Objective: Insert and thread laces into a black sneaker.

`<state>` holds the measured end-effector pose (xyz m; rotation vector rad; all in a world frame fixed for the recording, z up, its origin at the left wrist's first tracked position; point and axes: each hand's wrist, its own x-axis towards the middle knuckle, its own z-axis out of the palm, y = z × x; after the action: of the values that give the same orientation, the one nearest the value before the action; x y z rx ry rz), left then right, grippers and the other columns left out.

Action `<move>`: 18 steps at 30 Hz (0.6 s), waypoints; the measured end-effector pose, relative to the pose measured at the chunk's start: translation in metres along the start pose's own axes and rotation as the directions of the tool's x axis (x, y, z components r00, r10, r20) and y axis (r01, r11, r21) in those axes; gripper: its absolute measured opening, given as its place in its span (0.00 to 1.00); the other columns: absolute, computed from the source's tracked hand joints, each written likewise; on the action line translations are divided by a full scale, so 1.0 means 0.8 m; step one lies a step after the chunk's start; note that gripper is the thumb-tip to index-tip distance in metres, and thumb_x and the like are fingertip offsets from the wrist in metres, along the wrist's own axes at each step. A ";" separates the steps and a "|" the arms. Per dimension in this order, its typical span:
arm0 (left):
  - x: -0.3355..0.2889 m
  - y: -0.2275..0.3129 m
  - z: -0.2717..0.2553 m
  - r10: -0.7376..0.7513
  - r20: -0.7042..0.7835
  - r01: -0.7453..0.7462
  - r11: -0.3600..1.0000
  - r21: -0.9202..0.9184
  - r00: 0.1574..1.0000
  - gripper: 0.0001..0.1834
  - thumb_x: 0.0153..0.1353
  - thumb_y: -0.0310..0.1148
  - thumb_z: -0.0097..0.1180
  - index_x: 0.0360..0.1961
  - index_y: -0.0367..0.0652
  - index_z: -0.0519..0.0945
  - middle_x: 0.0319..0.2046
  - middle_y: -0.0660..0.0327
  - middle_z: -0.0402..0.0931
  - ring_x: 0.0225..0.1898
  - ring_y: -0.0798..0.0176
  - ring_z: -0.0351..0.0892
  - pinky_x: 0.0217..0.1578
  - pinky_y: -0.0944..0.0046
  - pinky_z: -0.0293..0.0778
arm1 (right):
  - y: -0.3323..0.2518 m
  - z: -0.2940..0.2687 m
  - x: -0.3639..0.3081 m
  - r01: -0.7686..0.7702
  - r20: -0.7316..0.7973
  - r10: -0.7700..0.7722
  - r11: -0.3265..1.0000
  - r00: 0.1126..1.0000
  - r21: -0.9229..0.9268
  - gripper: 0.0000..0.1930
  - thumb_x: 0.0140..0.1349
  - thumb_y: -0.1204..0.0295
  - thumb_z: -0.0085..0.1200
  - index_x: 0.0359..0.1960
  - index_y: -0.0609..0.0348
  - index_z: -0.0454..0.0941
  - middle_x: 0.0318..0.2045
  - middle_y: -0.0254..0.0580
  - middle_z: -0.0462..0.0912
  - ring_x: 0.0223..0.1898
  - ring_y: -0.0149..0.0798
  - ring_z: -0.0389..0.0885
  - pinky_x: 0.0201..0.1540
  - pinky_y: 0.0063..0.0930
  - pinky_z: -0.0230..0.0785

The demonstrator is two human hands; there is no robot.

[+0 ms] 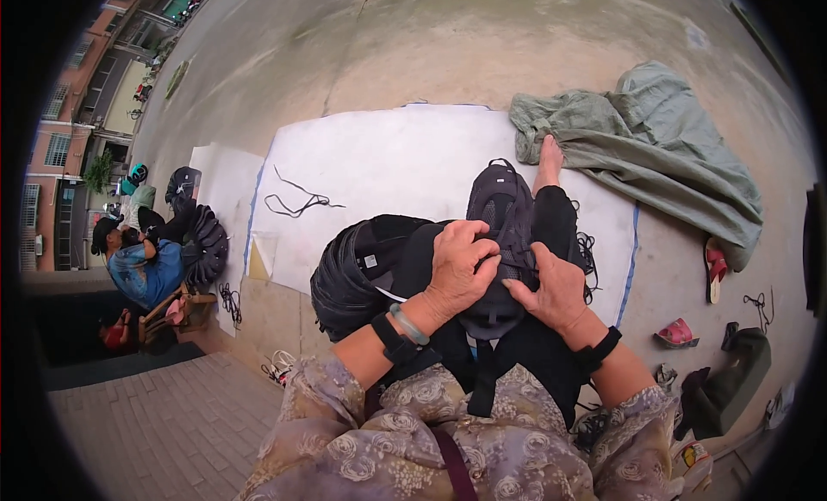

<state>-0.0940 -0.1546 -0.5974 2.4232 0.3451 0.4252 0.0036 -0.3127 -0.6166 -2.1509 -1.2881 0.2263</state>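
Note:
A dark grey backpack (493,195) with a top loop and mesh lies across my lap, its top pointing away from me. My left hand (461,268) rests on its left side, fingers bent and closed; what they pinch, if anything, is hidden. On the right edge, my right hand (556,290) touches the pack with thumb and forefinger apart; its other fingers are out of sight. To my left leans a ribbed stack of black backpacks (340,281) with a small white label. Black cords (587,264) hang in loops by my right leg.
A white sheet (370,148) covers the ground ahead, bearing a loose black cord (297,204). Grey-green cloth (655,148) is heaped at far right, near red sandals (678,333). At left, a person in blue (142,268) sits beside another dark stack (207,242).

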 end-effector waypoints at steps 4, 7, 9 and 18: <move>0.009 0.009 0.027 0.075 0.012 -0.076 0.993 0.090 0.997 0.04 0.45 0.29 0.59 0.25 0.43 0.80 0.46 0.57 0.72 0.52 0.47 0.65 0.53 0.49 0.56 | 0.001 0.018 -0.003 -0.317 0.077 0.308 0.927 0.948 0.200 0.35 0.42 0.55 0.64 0.49 0.65 0.66 0.28 0.45 0.76 0.29 0.45 0.77 0.31 0.35 0.70; 0.011 0.007 0.040 0.062 0.017 -0.064 0.986 0.152 0.998 0.05 0.44 0.30 0.57 0.24 0.41 0.79 0.48 0.55 0.70 0.54 0.47 0.62 0.54 0.45 0.54 | 0.002 0.014 -0.003 -0.448 0.180 0.410 0.836 0.894 0.319 0.32 0.43 0.61 0.63 0.49 0.66 0.67 0.27 0.45 0.75 0.28 0.46 0.76 0.31 0.35 0.69; 0.009 0.004 0.040 0.078 0.056 -0.087 0.980 0.179 0.995 0.06 0.44 0.29 0.57 0.25 0.41 0.79 0.49 0.55 0.70 0.55 0.47 0.61 0.53 0.43 0.53 | 0.003 0.013 -0.003 -0.399 0.166 0.364 0.852 0.917 0.340 0.27 0.44 0.68 0.58 0.47 0.66 0.69 0.26 0.48 0.75 0.29 0.48 0.76 0.33 0.38 0.69; 0.008 0.011 0.041 0.072 0.122 -0.099 0.967 0.234 0.990 0.06 0.43 0.29 0.57 0.24 0.40 0.77 0.54 0.57 0.66 0.57 0.45 0.59 0.53 0.36 0.52 | 0.014 0.016 0.004 -0.222 0.020 0.228 0.924 0.974 0.312 0.19 0.43 0.77 0.50 0.40 0.67 0.73 0.20 0.51 0.75 0.24 0.50 0.76 0.29 0.36 0.69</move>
<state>-0.0742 -0.1775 -0.6145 2.6930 0.2549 0.2956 0.0080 -0.3081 -0.6324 -2.0148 -0.9207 0.4734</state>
